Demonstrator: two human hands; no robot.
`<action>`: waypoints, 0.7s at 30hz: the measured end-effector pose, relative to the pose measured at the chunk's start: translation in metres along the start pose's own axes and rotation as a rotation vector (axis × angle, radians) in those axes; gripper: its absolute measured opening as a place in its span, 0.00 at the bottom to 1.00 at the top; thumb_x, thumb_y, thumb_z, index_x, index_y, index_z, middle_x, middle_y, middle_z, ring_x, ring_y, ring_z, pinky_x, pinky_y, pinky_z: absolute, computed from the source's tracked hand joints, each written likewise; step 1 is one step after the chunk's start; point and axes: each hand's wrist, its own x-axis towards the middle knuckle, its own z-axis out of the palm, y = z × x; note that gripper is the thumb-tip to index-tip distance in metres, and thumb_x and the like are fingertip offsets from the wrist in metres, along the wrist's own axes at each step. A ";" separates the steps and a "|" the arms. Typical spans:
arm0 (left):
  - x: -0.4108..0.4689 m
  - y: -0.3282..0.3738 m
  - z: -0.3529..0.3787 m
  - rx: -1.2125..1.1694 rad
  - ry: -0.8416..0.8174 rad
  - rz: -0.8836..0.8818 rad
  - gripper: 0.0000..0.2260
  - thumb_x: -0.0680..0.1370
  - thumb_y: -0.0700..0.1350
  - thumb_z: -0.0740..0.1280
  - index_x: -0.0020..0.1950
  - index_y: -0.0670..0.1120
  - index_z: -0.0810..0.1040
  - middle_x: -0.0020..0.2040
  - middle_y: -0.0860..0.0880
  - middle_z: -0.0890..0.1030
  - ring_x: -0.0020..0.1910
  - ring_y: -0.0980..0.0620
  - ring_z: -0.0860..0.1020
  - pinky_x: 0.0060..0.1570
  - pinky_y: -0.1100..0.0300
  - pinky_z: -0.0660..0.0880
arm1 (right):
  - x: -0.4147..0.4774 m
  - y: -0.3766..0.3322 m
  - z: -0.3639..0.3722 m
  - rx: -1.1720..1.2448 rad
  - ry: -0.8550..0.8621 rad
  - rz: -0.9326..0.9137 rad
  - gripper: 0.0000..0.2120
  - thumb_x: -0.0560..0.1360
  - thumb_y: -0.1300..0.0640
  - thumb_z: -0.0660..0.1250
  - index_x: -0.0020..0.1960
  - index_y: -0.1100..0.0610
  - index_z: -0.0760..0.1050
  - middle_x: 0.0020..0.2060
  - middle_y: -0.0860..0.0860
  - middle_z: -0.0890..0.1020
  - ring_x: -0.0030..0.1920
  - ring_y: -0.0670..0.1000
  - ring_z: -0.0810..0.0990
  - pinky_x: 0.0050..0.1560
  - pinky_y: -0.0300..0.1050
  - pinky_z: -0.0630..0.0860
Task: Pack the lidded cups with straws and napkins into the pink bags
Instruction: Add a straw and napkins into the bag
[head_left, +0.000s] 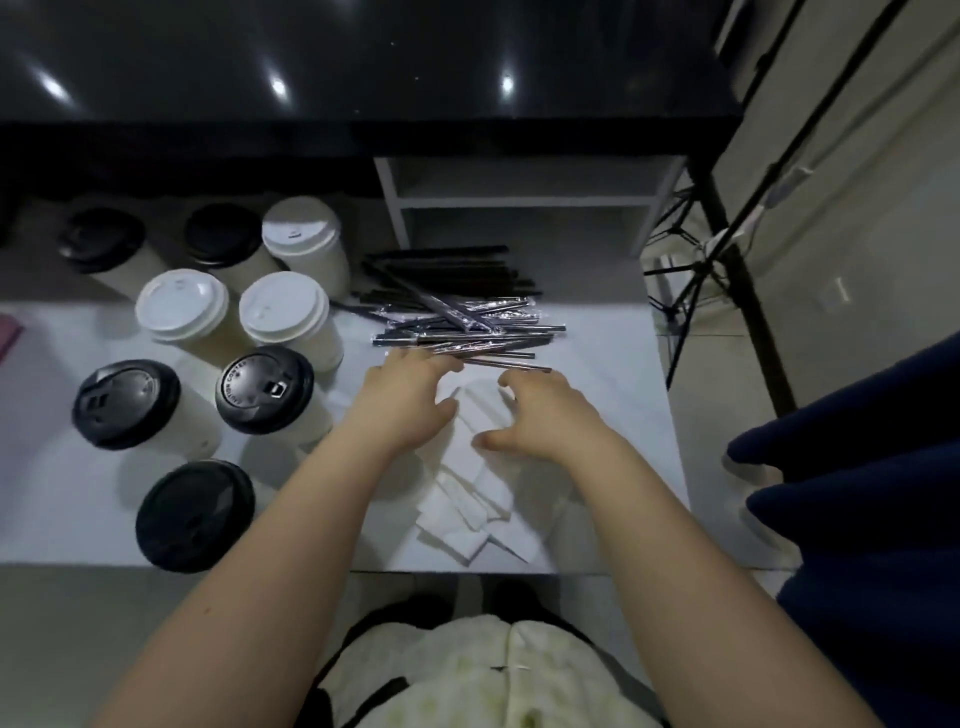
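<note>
1. Eight lidded cups (265, 389) stand grouped on the left of the white table (613, 415): five with black lids, three with white.
2. Straws (467, 322), dark and wrapped, lie in a loose pile at far centre, right of the cups.
3. Napkins (467, 499), white and folded, lie fanned at near centre, just near of the straws.
4. Left hand (405, 400): fingers nearly straight, resting on the napkins, tips touching the straw pile's near edge.
5. Right hand (545, 415): fingers loosely bent, spread wide, thumb apart, resting on the napkins.
6. Pink item (8, 332) at the table's left edge: cannot tell whether it is a bag.
</note>
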 end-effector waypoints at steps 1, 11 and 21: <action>-0.003 0.001 0.003 -0.013 0.013 -0.013 0.22 0.76 0.52 0.66 0.70 0.57 0.71 0.67 0.50 0.73 0.68 0.45 0.67 0.62 0.49 0.67 | 0.001 0.001 0.004 -0.025 0.000 -0.004 0.31 0.66 0.37 0.72 0.62 0.52 0.70 0.58 0.51 0.76 0.62 0.56 0.70 0.49 0.50 0.69; -0.020 0.011 0.004 -0.083 0.111 -0.125 0.21 0.77 0.50 0.66 0.70 0.53 0.72 0.66 0.49 0.75 0.68 0.45 0.67 0.63 0.49 0.68 | 0.005 0.022 0.006 0.372 0.181 0.003 0.06 0.71 0.59 0.66 0.47 0.52 0.77 0.40 0.48 0.78 0.44 0.54 0.77 0.38 0.45 0.70; -0.040 0.007 -0.046 -0.121 0.347 -0.164 0.19 0.78 0.47 0.65 0.69 0.52 0.74 0.66 0.50 0.76 0.66 0.46 0.69 0.64 0.49 0.67 | 0.004 -0.003 -0.059 0.700 0.264 -0.148 0.04 0.68 0.61 0.66 0.40 0.52 0.76 0.31 0.45 0.78 0.31 0.45 0.75 0.31 0.41 0.70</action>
